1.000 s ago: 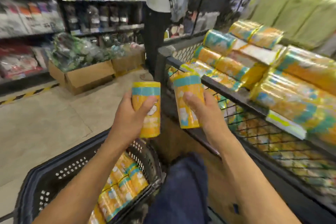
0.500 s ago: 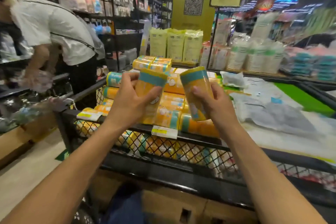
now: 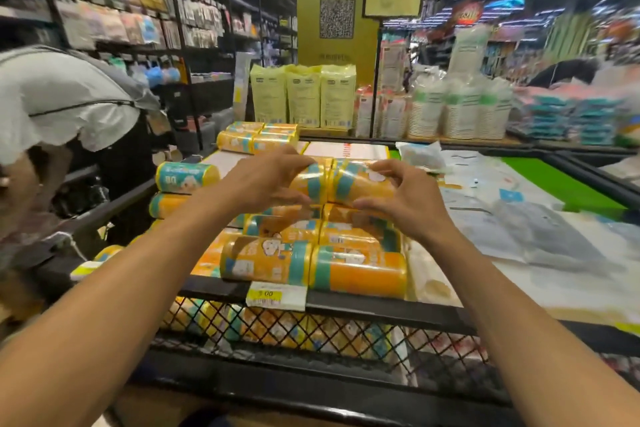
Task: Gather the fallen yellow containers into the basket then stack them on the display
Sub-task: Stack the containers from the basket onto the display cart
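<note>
Two yellow containers with teal bands lie on their sides, end to end, on top of the stack on the display [image 3: 346, 303]. My left hand [image 3: 266, 180] grips the left container [image 3: 310, 182], fingers curled over its top and thumb below. My right hand [image 3: 407, 194] holds the right container [image 3: 363, 184] the same way. Under them lie several more yellow containers [image 3: 311, 265] in rows. The basket is out of view.
A black wire-mesh front [image 3: 311, 333] edges the display, with a yellow price tag [image 3: 275, 295]. A person in a white shirt [image 3: 65, 100] bends over at the left. Flat plastic packets [image 3: 540, 239] lie on the right. Pale yellow bags [image 3: 303, 97] stand behind.
Both hands moved forward over the display and turned the two containers from upright to lying flat on top of the stack. The view rose from the basket to the display.
</note>
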Motion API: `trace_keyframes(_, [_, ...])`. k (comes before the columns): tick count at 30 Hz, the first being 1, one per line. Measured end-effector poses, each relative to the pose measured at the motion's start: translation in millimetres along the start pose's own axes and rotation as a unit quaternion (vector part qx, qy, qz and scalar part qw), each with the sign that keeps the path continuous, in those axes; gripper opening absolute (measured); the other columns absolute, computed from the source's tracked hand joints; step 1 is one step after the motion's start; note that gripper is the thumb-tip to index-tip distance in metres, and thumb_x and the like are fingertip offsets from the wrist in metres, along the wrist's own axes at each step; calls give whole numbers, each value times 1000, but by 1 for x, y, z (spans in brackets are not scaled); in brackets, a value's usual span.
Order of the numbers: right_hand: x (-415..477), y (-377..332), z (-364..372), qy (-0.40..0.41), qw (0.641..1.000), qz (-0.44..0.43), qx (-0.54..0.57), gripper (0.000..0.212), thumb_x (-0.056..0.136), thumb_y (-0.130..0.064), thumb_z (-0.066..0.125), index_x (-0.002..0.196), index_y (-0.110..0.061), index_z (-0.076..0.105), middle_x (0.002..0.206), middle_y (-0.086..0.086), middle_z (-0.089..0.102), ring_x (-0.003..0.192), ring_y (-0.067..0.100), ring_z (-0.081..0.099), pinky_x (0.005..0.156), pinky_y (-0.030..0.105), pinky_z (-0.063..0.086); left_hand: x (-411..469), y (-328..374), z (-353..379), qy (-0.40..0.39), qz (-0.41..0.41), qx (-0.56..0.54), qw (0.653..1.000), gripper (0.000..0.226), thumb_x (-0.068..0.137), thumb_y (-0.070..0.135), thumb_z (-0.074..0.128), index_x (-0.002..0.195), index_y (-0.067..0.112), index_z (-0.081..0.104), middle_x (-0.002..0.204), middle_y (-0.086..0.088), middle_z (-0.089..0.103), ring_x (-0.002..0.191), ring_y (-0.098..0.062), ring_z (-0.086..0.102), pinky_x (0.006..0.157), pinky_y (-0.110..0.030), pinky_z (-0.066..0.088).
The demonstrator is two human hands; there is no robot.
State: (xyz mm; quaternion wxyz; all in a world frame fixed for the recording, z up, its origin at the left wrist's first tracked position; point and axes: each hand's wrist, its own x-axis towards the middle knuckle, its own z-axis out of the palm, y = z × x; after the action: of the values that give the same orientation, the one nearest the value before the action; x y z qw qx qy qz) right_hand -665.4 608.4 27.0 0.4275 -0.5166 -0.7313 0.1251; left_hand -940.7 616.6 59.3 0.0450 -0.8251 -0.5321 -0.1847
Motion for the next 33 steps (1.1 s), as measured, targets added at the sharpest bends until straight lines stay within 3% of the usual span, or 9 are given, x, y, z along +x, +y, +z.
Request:
trace_keyframes(7, [5, 19, 26, -21, 998, -38, -53, 79, 54, -82, 73, 121, -42, 73, 135, -7, 61, 130, 20, 51, 106, 52, 47, 7, -16, 18, -46, 13, -10, 999, 75, 79, 57, 81, 146, 48, 50, 137, 12, 57, 124, -16, 52, 99, -46, 47])
trace_keyframes(11, [0, 19, 26, 13, 994, 59, 95, 80, 74, -61, 83, 144, -38, 51, 160, -4, 34, 146, 17, 33, 116, 36, 40, -6, -24, 43, 119, -27, -158, 980, 61, 80, 69, 72, 135, 43, 63, 145, 13, 57, 135, -13, 47, 110, -47, 43])
trace_keyframes(14, [3, 17, 30, 44, 933, 182, 308, 80, 93, -64, 61, 158, -25, 35, 151, -10, 46, 125, 10, 54, 76, 16, 56, -6, -27, 56, 169, -221, -403, 872, 61, 93, 70, 53, 140, 33, 60, 144, 4, 61, 132, -18, 56, 112, -47, 43])
trace_keyframes(16, [7, 24, 35, 21, 902, 232, 364, 85, 83, -80, 58, 149, -28, 49, 140, -4, 64, 119, 17, 66, 90, 38, 59, -2, -30, 57, 94, -312, -600, 731, 60, 92, 73, 52, 129, 29, 69, 121, -4, 75, 112, -26, 72, 101, -50, 53])
trace_keyframes(18, [7, 26, 36, 8, 889, 245, 387, 77, 83, -83, 54, 140, -31, 61, 125, -2, 74, 113, 21, 72, 100, 47, 56, -1, -33, 55, 56, -346, -650, 674, 61, 90, 74, 55, 124, 26, 72, 112, -9, 78, 103, -31, 75, 96, -52, 57])
trace_keyframes(22, [7, 23, 36, -20, 866, 255, 430, 59, 97, -69, 48, 130, -25, 70, 113, 4, 78, 102, 25, 76, 95, 47, 59, -1, -36, 61, 64, -358, -633, 683, 48, 95, 61, 58, 123, 24, 71, 110, -11, 78, 103, -34, 75, 99, -55, 55])
trace_keyframes(29, [6, 23, 39, 2, 894, 233, 384, 38, 103, -54, 50, 125, -28, 67, 107, -5, 79, 97, 17, 76, 90, 40, 60, -2, -35, 59, 117, -373, -588, 708, 33, 94, 50, 63, 113, 23, 70, 107, -10, 78, 100, -32, 75, 99, -56, 56])
trace_keyframes(31, [5, 20, 33, 1, 917, 215, 337, 45, 100, -54, 57, 134, -25, 61, 119, -5, 74, 103, 12, 73, 92, 33, 60, -6, -31, 51, 113, -355, -531, 761, 33, 95, 50, 60, 112, 24, 69, 117, -5, 75, 111, -28, 70, 105, -52, 51])
trace_keyframes(33, [2, 12, 25, 5, 945, 187, 269, 66, 95, -55, 63, 150, -22, 46, 139, -3, 62, 118, 10, 66, 94, 32, 58, -15, -21, 36, 120, -324, -446, 826, 45, 97, 48, 59, 135, 23, 61, 136, 2, 60, 126, -21, 55, 105, -43, 44])
